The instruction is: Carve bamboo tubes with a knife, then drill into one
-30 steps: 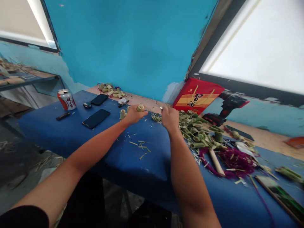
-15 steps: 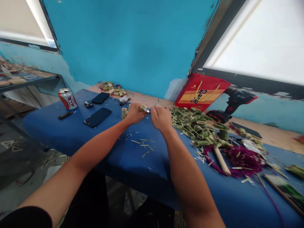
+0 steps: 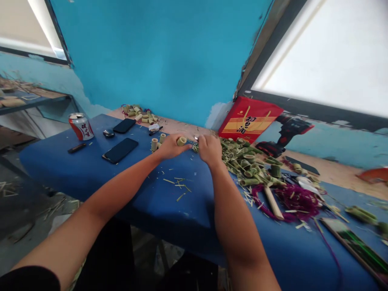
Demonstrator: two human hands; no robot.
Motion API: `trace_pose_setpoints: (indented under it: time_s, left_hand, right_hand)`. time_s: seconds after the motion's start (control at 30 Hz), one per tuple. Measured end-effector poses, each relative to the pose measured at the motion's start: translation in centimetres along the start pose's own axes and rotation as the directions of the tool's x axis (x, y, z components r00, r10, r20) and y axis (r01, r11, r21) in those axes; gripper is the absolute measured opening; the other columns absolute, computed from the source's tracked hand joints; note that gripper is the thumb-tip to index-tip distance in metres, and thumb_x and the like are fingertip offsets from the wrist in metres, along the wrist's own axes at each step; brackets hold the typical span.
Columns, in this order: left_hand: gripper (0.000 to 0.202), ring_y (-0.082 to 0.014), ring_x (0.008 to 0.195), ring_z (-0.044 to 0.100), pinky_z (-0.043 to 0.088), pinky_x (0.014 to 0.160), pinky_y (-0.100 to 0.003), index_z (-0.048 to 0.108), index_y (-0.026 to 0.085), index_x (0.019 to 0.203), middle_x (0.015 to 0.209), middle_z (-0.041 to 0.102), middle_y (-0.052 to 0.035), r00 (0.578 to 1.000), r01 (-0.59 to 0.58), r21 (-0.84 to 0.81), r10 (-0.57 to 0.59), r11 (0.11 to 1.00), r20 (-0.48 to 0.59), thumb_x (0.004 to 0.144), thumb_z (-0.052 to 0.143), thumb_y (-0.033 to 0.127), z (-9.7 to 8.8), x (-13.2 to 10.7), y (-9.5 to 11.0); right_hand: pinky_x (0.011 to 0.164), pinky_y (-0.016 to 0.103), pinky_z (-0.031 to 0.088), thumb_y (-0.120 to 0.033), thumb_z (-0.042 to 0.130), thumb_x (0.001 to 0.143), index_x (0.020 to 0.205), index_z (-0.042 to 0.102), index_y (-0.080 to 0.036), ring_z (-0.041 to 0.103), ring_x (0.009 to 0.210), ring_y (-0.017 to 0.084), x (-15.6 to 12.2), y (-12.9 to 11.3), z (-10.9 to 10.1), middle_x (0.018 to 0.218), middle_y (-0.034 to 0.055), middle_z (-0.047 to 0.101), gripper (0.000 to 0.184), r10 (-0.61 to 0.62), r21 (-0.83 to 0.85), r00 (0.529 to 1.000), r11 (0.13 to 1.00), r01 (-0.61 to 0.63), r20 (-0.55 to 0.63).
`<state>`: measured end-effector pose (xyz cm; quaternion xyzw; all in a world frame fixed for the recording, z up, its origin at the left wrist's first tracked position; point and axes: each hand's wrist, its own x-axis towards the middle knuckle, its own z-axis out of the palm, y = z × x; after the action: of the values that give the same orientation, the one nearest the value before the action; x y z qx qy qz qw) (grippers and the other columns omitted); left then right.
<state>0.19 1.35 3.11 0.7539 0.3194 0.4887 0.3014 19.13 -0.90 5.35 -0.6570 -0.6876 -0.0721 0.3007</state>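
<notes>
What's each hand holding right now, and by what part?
The left hand grips a bamboo tube around its side, open end showing. The right hand holds a shiny-tipped tool; its gripped part is hidden.

One head-worn view, forward and down across blue table [image 3: 163, 206] to turquoise wall [image 3: 157, 60]

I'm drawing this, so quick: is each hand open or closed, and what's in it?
Left hand: closed around a short bamboo piece, thumb sticking out.
Right hand: closed on a shiny tool, mostly hidden.
</notes>
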Motion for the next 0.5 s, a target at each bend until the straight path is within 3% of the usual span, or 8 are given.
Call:
trace_pose_setpoints:
  time_s: [0.17, 0.37, 0.5]
  left_hand:
    - [0.046, -0.0097, 0.058, 0.043, 0.032, 0.056, -0.025, 0.052, 0.019, 0.060, 0.058, 0.051, 0.0029, 0.999, 0.031, -0.059, -0.034, 0.998, -0.036, 0.078, 0.074, 0.055, -0.8, 0.5, -0.7]
    - [0.035, -0.0078, 0.056, 0.036, 0.027, 0.056, -0.025, 0.043, 0.020, 0.057, 0.055, 0.042, 0.0070, 0.997, -0.065, 0.006, 0.065, 0.998, 0.051, 0.072, 0.072, 0.034, -1.2, 0.2, -0.1]
    - [0.031, -0.0075, 0.057, 0.032, 0.023, 0.055, -0.025, 0.037, 0.020, 0.054, 0.054, 0.037, 0.0073, 0.997, -0.058, 0.069, 0.054, 0.996, 0.062, 0.071, 0.063, 0.023, -1.3, 0.0, 0.5]
  right_hand:
    - [0.068, 0.033, 0.029, -0.032, 0.033, 0.104, 0.076, 0.074, -0.019, 0.060, 0.072, 0.022, -0.9, -1.8, 0.4, 0.080, 0.0120, 0.076, 0.052, -0.158, 0.021, 0.987, 0.987, 0.159, -0.019]
    - [0.067, 0.034, 0.029, -0.033, 0.034, 0.103, 0.078, 0.074, -0.020, 0.059, 0.071, 0.021, -1.4, -2.4, -0.2, 0.078, 0.0108, 0.075, 0.049, -0.246, -0.002, 0.969, 0.969, 0.246, 0.006]
    - [0.068, 0.034, 0.029, -0.033, 0.034, 0.103, 0.078, 0.074, -0.019, 0.061, 0.071, 0.021, -1.7, -3.1, -0.4, 0.079, 0.0112, 0.075, 0.049, -0.286, -0.015, 0.958, 0.958, 0.287, 0.029]
